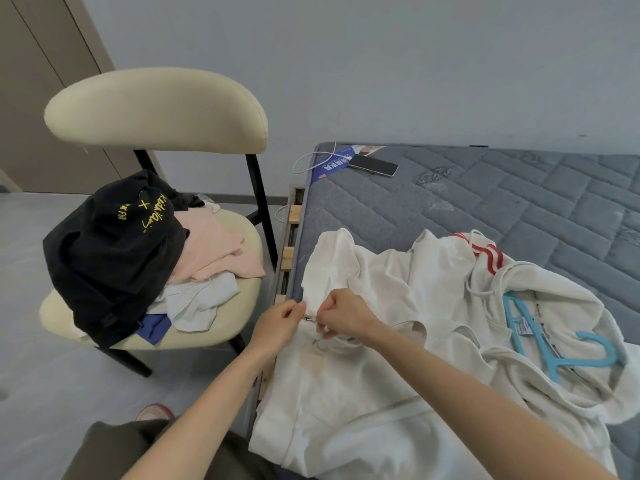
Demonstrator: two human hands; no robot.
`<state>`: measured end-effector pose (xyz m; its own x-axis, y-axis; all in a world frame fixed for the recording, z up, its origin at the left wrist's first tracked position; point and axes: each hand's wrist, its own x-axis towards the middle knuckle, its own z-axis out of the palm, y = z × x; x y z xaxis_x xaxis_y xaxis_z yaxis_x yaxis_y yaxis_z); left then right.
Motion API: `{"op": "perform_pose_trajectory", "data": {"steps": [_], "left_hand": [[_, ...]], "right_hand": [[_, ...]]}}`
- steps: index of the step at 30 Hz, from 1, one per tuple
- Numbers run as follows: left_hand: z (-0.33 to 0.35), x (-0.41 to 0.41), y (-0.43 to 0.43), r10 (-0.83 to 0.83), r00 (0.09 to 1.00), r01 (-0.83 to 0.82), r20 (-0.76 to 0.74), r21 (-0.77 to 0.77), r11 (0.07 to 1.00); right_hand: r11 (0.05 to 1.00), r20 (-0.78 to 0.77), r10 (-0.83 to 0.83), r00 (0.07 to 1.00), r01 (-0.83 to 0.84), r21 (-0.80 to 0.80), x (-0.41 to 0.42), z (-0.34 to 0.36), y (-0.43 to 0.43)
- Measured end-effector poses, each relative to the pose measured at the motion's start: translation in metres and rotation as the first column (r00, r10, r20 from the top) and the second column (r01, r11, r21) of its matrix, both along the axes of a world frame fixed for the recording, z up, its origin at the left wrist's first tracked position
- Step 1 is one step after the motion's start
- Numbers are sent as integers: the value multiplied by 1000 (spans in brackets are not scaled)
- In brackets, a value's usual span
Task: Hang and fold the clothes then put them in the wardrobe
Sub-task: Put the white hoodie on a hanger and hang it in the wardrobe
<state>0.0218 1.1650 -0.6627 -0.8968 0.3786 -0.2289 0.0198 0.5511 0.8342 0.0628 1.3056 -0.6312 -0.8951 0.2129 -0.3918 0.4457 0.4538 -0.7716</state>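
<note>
A white zip hoodie (398,375) with red stripes on one cuff lies spread over the near corner of the grey mattress (485,209). A light blue hanger (554,344) sits inside its neck, hook pointing right. My left hand (277,323) pinches the hoodie's bottom edge at the mattress side. Right beside it, my right hand (346,317) is closed on the small metal zipper piece at that same edge. A pile of clothes waits on the chair: a black garment with yellow print (110,258), a pink one (214,247) and a pale blue one (194,299).
The cream chair (156,109) stands to the left of the bed, a narrow gap between them. A phone (373,165) with a white cable and a blue leaflet lie at the mattress's far corner. Brown wardrobe panels (41,81) rise at the far left.
</note>
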Motion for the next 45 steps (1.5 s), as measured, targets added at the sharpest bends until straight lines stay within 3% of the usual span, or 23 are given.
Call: {"op": "perform_pose_trajectory", "data": {"steps": [6, 11, 15, 18, 20, 23, 24, 26, 28, 30, 33, 37, 45], "left_hand": [[-7, -20, -24, 172, 985, -172, -3, -46, 984], [-16, -31, -22, 172, 985, -173, -11, -98, 980], [-20, -43, -17, 181, 982, -187, -52, -147, 971], [-22, -44, -6, 175, 982, -184, -66, -173, 967], [-20, -41, 4, 232, 971, -238, -50, -198, 951], [-17, -25, 19, 303, 938, -342, -167, -306, 889], [-15, -17, 24, 251, 940, -317, -233, -314, 895], [-10, 2, 40, -41, 924, -95, -380, -333, 938], [-8, 19, 63, -386, 799, 183, -461, -424, 887], [-5, 30, 83, -553, 679, 323, -483, -479, 816], [2, 36, 99, -521, 659, 302, -542, -444, 844], [10, 32, 102, -556, 629, 250, -544, -535, 807], [21, 9, 85, -506, 714, 260, -485, -487, 834]], "right_hand": [[981, 50, -4, 999, -6, 192, 5, 3, 20], [843, 7, 82, 997, -74, 533, 14, 7, 45], [759, 37, -56, 998, 19, 651, 35, 12, 88], [729, 30, -118, 992, 66, 682, 47, 12, 107], [774, 25, -103, 994, 64, 630, 48, 11, 110], [872, -8, -86, 996, 80, 484, 51, 11, 109], [894, -36, -88, 995, 95, 438, 53, 11, 108], [920, -86, -87, 992, 114, 376, 56, 11, 105], [935, -112, -78, 991, 111, 338, 58, 13, 102], [947, -127, -66, 990, 102, 305, 61, 16, 101], [940, -126, -52, 991, 91, 329, 67, 20, 104], [888, -84, -70, 994, 100, 449, 72, 21, 109], [711, -31, -179, 983, 151, 687, 82, 38, 145]]}}
